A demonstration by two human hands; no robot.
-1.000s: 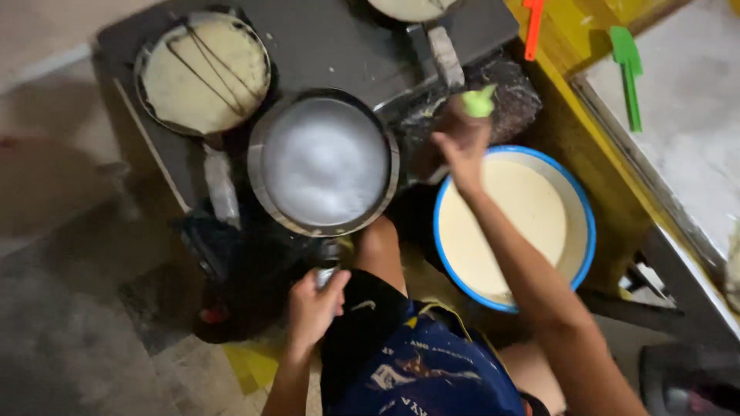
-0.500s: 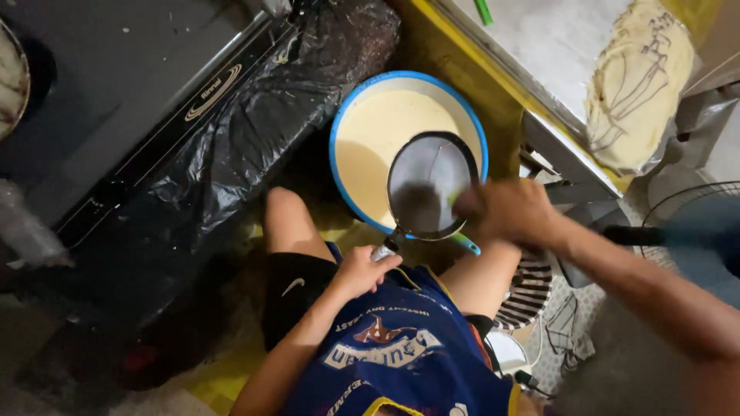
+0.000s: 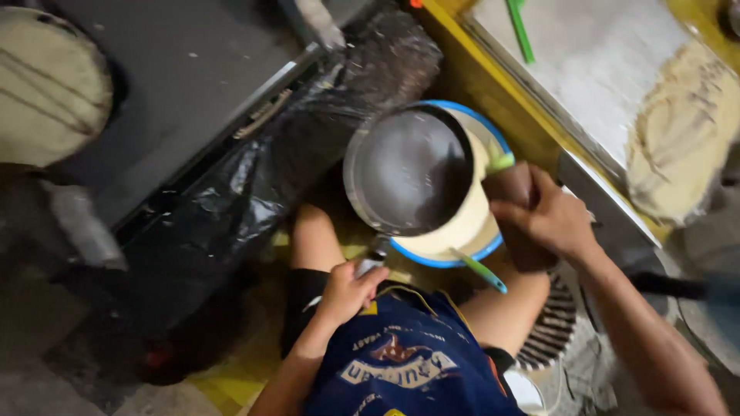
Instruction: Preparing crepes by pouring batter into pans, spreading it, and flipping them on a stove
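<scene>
1. Fingers [image 3: 362,279] of the left hand [image 3: 348,294] are curled tight around the pan handle [image 3: 375,258], near the 6 o'clock part of the view.
2. From this handle a dark round pan [image 3: 408,171] goes up toward 12 o'clock; it is tilted and sits over the blue bowl [image 3: 455,258].
3. Pale batter [image 3: 466,223] fills the blue bowl, and the pan hides most of the bowl from above.
4. At 3 o'clock from the pan, the right hand [image 3: 547,219] is closed on a brown cup [image 3: 512,204]; the cup is just beside the rim of the pan.
5. One green handle [image 3: 479,270] sticks out at the 5 o'clock edge of the bowl, and a small green tip [image 3: 501,162] shows above the cup.
6. Black plastic sheet [image 3: 231,200] lies at 9 o'clock from the bowl, and beyond it stands a dark metal stove top [image 3: 185,69].
7. Far at 10 o'clock a pale round crepe [image 3: 46,92] rests on another pan.
8. At 2 o'clock a white board [image 3: 601,69] carries a heap of folded crepes [image 3: 682,139] and a green stick [image 3: 520,31].
</scene>
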